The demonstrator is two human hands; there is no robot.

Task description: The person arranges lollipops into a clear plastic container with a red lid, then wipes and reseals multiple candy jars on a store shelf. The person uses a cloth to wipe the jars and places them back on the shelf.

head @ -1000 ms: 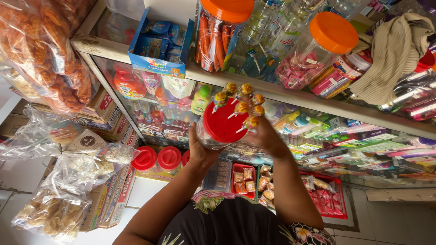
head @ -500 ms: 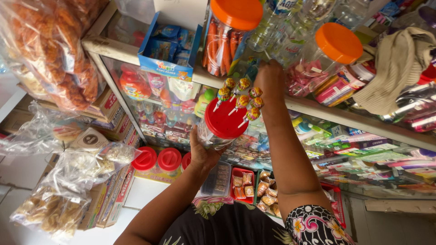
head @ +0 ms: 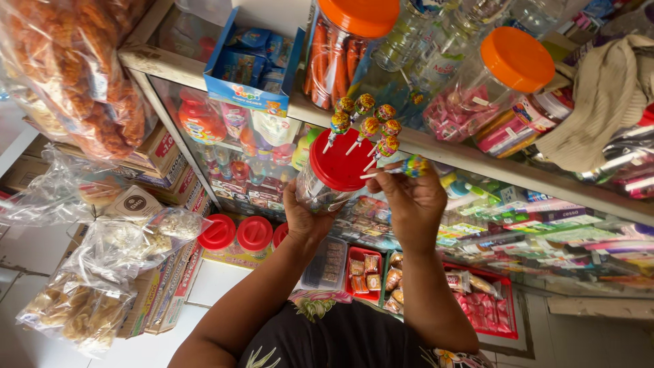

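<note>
Head view: your right hand [head: 412, 204] pinches a wrapped lollipop [head: 413, 165], stick pointing sideways toward the red-lidded clear plastic jar [head: 334, 174] gripped by your left hand [head: 304, 221].

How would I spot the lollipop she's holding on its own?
Start at the clear jar with the red lid, held in the left hand. Just right of it, the right hand pinches one lollipop: it lies sideways, while its neighbours stand in the lid.

Two hands: left hand [head: 302, 219], right hand [head: 411, 204]. Six lollipops [head: 368, 127] standing in red lid [head: 338, 165], one lollipop [head: 413, 165] held. Two orange-lidded jars [head: 516, 60]. Three red-lidded jars [head: 253, 235].
</note>
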